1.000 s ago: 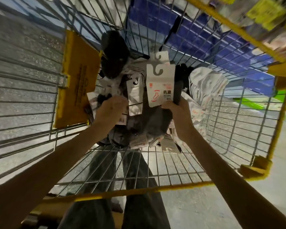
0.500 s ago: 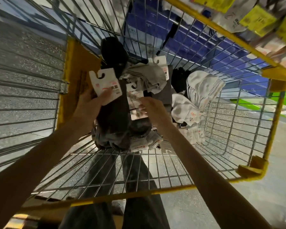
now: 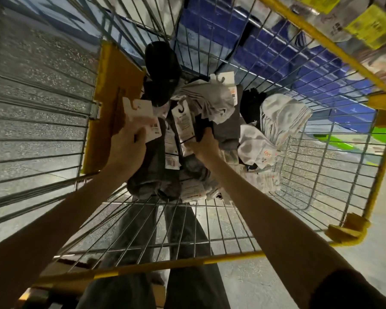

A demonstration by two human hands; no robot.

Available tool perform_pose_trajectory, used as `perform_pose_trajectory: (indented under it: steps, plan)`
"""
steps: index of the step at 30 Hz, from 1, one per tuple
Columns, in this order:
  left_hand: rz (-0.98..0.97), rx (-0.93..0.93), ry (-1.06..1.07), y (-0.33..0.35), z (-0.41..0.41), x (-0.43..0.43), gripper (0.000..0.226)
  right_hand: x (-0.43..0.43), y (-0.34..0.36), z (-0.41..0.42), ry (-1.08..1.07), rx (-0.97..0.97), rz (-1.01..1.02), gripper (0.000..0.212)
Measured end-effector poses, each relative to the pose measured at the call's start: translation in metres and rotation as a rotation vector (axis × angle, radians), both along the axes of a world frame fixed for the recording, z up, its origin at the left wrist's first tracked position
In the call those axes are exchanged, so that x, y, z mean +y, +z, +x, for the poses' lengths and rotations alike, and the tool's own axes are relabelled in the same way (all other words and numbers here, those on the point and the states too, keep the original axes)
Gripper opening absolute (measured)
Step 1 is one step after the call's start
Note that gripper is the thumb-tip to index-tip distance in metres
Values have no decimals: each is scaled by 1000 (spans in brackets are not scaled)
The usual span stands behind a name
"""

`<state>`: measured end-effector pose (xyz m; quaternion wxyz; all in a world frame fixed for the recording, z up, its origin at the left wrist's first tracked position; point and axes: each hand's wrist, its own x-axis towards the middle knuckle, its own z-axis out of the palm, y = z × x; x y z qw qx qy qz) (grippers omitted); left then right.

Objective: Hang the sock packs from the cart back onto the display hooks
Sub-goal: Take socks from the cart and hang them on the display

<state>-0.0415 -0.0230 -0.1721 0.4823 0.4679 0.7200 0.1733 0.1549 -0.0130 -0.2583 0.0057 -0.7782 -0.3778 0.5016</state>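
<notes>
Wire-mesh cart (image 3: 54, 121), yellow-railed, holds soft knit sock packs (image 3: 207, 101) with stiff card headers; left hand (image 3: 126, 148) pinches a dark pack's header (image 3: 140, 118), right hand (image 3: 204, 142) clamps a neighbouring pack (image 3: 183, 123) mid-heap.

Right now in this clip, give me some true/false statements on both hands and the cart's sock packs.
1. The left hand holds a white header card. True.
2. The right hand is raised outside the cart. False: it is down among the packs, gripping a dark pack.
3. White socks lie at the cart's right side. True.
4. The cart frame is red. False: it is yellow.
</notes>
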Motion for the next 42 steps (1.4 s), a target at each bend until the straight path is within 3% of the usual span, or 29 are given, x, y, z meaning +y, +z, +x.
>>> perform_pose_trajectory:
  steps: [3,7,10,12,15,17,21,23,25,28,32,34,37,42]
  plan:
    - [30,33,-26,3,1,0,32,-3,36,-5,30,104,95,62]
    - [-196,-28,-29,-4,-1,13,34,-25,98,-8,-20,203,441,46]
    - [-254,-268,83,-5,3,20,30,-32,124,-13,43,10,588,55]
    - [-321,-411,210,-2,11,20,20,-31,129,-20,157,-58,541,67]
    - [-511,-525,254,-6,20,16,73,-36,133,-44,339,113,357,76]
    - [-510,-537,224,-14,22,11,80,-45,132,-54,416,247,304,76]
    - [-472,-536,349,-31,17,6,72,-43,125,-27,58,559,237,32]
    - [-507,-567,321,-40,17,3,63,-35,113,-3,-162,425,275,25]
    - [-573,-560,240,-45,18,4,62,-25,98,21,-270,127,384,30]
    - [-630,-547,183,-48,24,10,62,-5,69,58,-169,-149,384,50]
    - [-649,-609,205,-45,36,11,60,15,29,80,-87,-65,7,92]
    - [-637,-642,223,-44,40,14,60,16,15,77,71,-170,-19,98]
    - [-651,-678,233,-43,47,16,61,16,0,70,38,-253,17,89]
    - [-640,-664,215,-45,49,13,39,21,-8,66,-228,-103,90,53]
